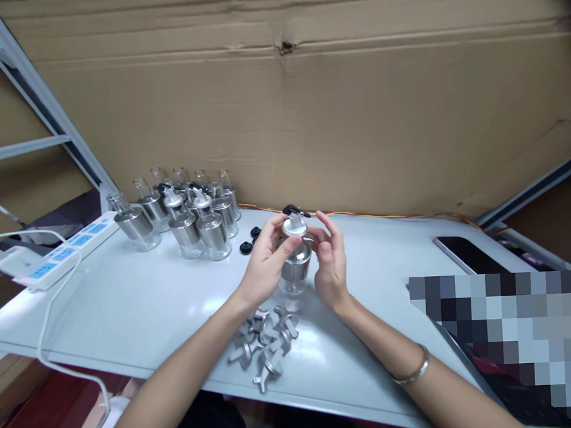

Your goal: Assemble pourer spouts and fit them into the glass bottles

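Note:
A glass bottle with a brushed-metal sleeve [296, 263] stands upright on the table in front of me. On its neck sits a silver pourer top [295, 225] with a black flap [293, 210]. My left hand [269, 256] is closed round the pourer top from the left, thumb in front. On the other side, my right hand [331, 259] has its fingers apart, the index finger raised beside the flap; some of its fingertips are hidden behind the bottle neck. Several loose silver pourer tops [267, 341] lie in a pile nearer to me.
Similar bottles [185, 234] stand grouped at the back left, two with tops fitted. Black stoppers [246, 248] lie beside them. A power strip [64, 254] with a white cable is at left, a phone [467, 253] at right. Cardboard [356, 110] walls the back.

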`<state>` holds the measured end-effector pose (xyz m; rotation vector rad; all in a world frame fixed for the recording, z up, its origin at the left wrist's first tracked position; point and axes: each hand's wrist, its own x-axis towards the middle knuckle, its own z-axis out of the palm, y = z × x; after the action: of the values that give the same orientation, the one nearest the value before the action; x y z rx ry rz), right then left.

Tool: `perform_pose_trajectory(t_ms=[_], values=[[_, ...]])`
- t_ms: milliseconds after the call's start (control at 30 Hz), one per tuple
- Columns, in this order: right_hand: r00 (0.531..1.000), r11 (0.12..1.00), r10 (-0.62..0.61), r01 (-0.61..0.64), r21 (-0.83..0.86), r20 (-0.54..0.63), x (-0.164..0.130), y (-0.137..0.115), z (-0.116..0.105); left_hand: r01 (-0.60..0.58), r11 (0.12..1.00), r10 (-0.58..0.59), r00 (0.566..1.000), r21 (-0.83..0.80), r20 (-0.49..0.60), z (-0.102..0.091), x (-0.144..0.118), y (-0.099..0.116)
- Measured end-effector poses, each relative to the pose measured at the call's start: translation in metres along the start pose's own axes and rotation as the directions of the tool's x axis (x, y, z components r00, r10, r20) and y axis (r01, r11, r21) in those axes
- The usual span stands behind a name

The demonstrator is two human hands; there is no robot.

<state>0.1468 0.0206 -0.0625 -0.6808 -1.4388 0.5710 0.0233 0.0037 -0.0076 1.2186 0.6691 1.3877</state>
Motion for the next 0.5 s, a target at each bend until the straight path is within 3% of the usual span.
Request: perform_pose_trajectory(t_ms=[133, 200, 267, 433, 467, 500], values=[[0.998, 0.998, -0.047, 0.048, 0.04, -0.029, 0.004, -0.004, 0.0, -0.188, 0.982, 0.187, 0.976, 0.002, -0.109, -0.008, 0.002, 0.026], [0.997, 0.997, -0.069, 0.07, 0.036, -0.028, 0.005, -0.004, -0.001, -0.344, 0.935, 0.354, 0.914, 0.085, -0.198, -0.017, 0.004, 0.044], [0.997, 0.997, -0.079, 0.079, 0.002, -0.021, 0.005, -0.004, -0.002, -0.454, 0.861, 0.504, 0.822, 0.229, -0.265, -0.032, 0.008, 0.063], [0.996, 0.995, -0.083, 0.082, -0.058, -0.016, 0.006, -0.004, -0.004, -0.433, 0.69, 0.67, 0.684, 0.58, -0.287, -0.098, 0.02, 0.101], [0.995, 0.994, -0.095, 0.093, -0.062, -0.021, 0.007, -0.005, -0.005, -0.379, 0.664, 0.679, 0.668, 0.644, -0.306, -0.115, 0.022, 0.104], [0.994, 0.992, -0.109, 0.107, -0.066, -0.029, 0.008, -0.006, -0.005, -0.306, 0.641, 0.664, 0.681, 0.704, -0.309, -0.131, 0.024, 0.106]])
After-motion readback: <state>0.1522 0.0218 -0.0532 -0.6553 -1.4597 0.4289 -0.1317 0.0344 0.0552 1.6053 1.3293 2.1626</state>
